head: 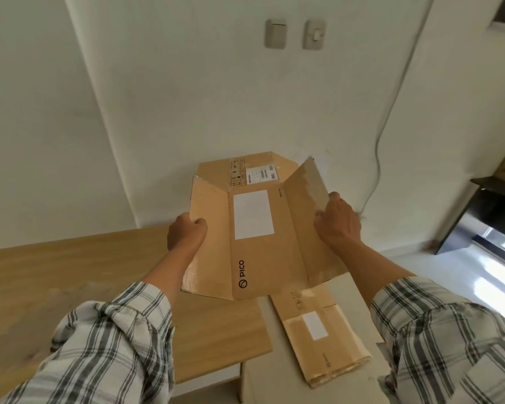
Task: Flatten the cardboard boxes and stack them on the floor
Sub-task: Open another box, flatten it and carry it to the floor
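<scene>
I have the cardboard box (257, 228) held up in the air in front of me, above the far edge of the wooden counter (70, 287) and in front of the white wall (187, 97). Its long axis runs away from me, the far end tipped up toward the wall and the near end hanging over the counter's corner. It is opened out and partly collapsed: a middle panel faces me with a blank white label and the printed word PICO reading along its length, and side panels angle off to either side. The far flap carries a shipping label and handling symbols. The right panel has a strip of glossy tape.

My left hand (187, 234) is closed on the box's left edge, thumb on the front face. My right hand (337, 220) is closed on the right panel's outer edge, fingers curled over it.

On the floor (292, 374), just right of the counter, a flattened box (321, 336) lies with its own white label up, its length running away from me too.
</scene>
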Available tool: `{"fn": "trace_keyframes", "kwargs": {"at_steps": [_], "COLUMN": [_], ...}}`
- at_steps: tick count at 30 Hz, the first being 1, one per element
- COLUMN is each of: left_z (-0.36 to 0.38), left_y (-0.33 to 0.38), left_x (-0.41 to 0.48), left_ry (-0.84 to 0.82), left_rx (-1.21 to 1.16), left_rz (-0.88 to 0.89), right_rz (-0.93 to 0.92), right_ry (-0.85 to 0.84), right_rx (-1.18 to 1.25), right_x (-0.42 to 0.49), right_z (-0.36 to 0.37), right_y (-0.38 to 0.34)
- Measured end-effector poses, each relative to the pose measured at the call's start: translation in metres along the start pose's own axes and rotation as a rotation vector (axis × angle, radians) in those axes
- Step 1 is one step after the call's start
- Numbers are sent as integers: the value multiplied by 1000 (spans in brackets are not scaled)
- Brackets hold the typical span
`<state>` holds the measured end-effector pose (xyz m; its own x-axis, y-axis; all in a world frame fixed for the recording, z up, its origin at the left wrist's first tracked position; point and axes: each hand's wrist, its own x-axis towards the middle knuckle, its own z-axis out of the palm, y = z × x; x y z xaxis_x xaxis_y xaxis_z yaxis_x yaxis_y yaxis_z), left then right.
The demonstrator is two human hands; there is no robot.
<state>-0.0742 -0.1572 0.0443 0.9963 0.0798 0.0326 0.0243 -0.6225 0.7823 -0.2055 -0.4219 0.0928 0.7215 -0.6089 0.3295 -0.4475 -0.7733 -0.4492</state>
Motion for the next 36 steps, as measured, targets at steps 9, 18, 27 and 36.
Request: {"fn": "trace_keyframes", "kwargs": {"at_steps": [9, 18, 27, 36], "left_z": [159, 322, 487, 669], "left_y": [103, 149, 93, -75], "left_x": [-9, -53, -98, -79], "left_ry": [-52, 6, 14, 52], "left_rx": [9, 105, 221, 221], "left_rz": [-1, -162, -264, -294], "right_rz": [65, -1, 60, 51], "right_ry": [-25, -218, -405, -438], "right_rx": [-20, -2, 5, 18], "right_x": [111, 201, 199, 169], "right_z": [-3, 32, 140, 367], "right_y": [159, 314, 460, 578]}}
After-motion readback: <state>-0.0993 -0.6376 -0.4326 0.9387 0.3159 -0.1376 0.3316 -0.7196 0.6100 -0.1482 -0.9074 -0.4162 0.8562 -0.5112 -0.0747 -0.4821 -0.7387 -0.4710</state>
